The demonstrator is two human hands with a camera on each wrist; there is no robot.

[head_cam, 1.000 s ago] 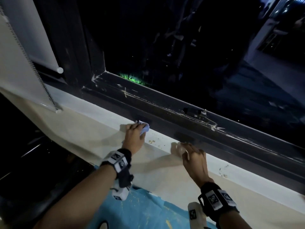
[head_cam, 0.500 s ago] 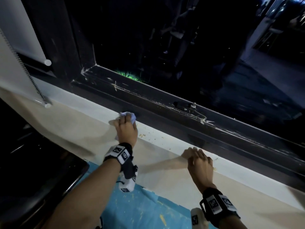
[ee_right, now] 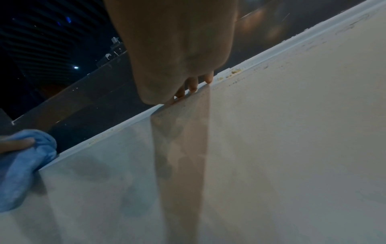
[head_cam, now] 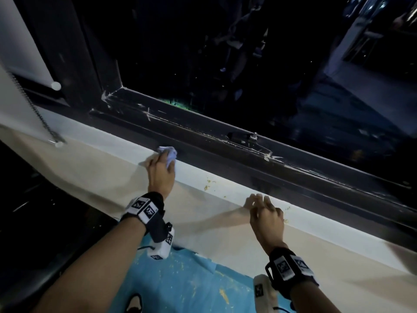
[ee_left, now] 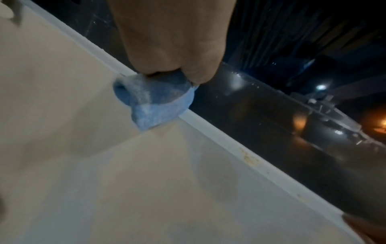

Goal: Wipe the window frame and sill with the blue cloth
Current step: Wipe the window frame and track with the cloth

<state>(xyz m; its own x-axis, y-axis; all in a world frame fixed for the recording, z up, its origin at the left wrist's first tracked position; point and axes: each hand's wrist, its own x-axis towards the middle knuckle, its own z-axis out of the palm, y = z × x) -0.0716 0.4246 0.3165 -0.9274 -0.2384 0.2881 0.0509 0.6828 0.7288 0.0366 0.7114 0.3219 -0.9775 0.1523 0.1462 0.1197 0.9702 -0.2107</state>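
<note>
Sill-wiping step is underway: the blue cloth (head_cam: 168, 154) is bunched and gripped in the left hand (head_cam: 160, 173), pressed on the sill (head_cam: 126, 148) right against the dark frame (head_cam: 203, 143). The right hand (head_cam: 266, 219) is rested w/ relaxed fingers (ee_right: 193, 85) on the sill edge, nothing held. Next, probably, a sweep twd the crumbs (head_cam: 208, 185) is needed, pressure kept on.

Indoor room at night, likely a home or flat under renovation, dark-framed window (head_cam: 203, 132) with paint-smeared frame, pale sill (head_cam: 112, 168), roller blind with bead chain (head_cam: 33, 109), blue paint-spattered floor covering (head_cam: 191, 279), lit buildings outside the glass
</note>
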